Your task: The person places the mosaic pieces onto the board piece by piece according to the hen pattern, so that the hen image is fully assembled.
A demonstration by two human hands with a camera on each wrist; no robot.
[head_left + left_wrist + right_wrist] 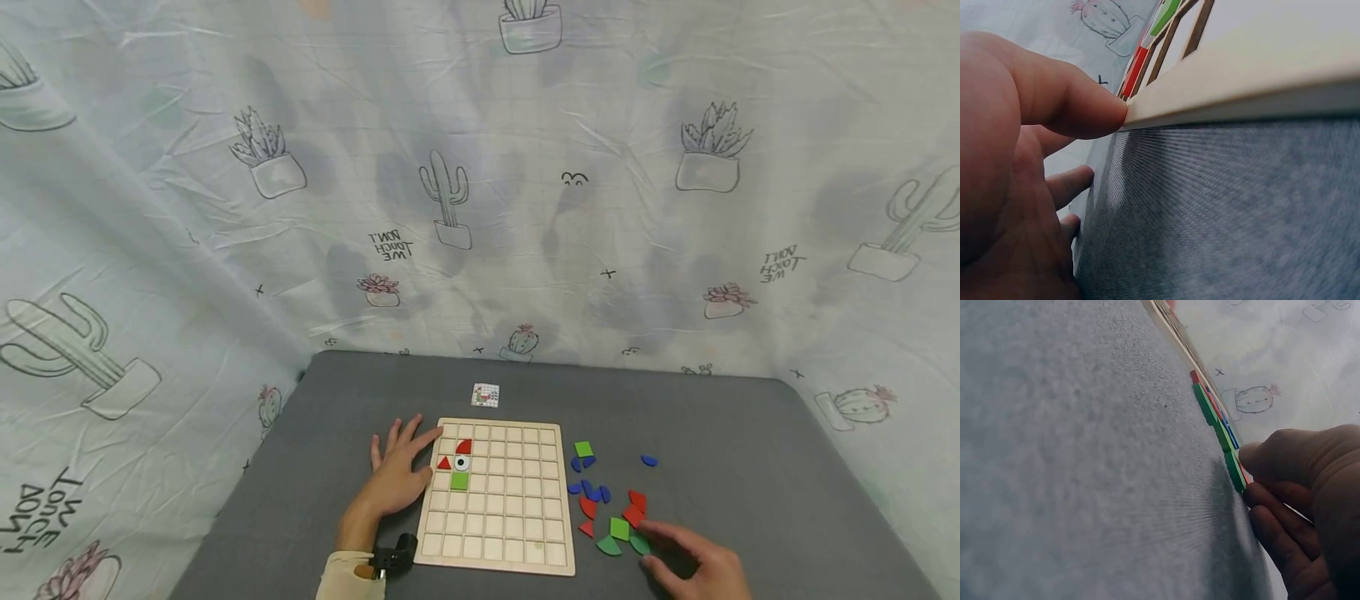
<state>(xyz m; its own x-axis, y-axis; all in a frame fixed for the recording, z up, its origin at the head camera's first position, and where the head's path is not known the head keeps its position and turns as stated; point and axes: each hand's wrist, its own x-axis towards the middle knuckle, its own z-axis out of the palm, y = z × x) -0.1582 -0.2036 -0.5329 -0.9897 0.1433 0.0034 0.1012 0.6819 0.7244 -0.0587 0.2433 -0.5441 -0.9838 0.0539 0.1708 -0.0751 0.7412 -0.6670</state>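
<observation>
A wooden grid board lies on the table, with a red triangle, a red quarter-circle, a white eye piece and a green square in its upper left cells. My left hand rests at the board's left side with fingers spread; in the left wrist view the thumb touches the rim. Over the loose pieces at the right, my right hand has its thumb and index apart around a green quarter-circle. Whether they touch it is unclear.
Right of the board lie several blue pieces, a red square, other red pieces, green squares and another green quarter-circle. A small pattern card lies behind the board. A printed curtain surrounds the grey table.
</observation>
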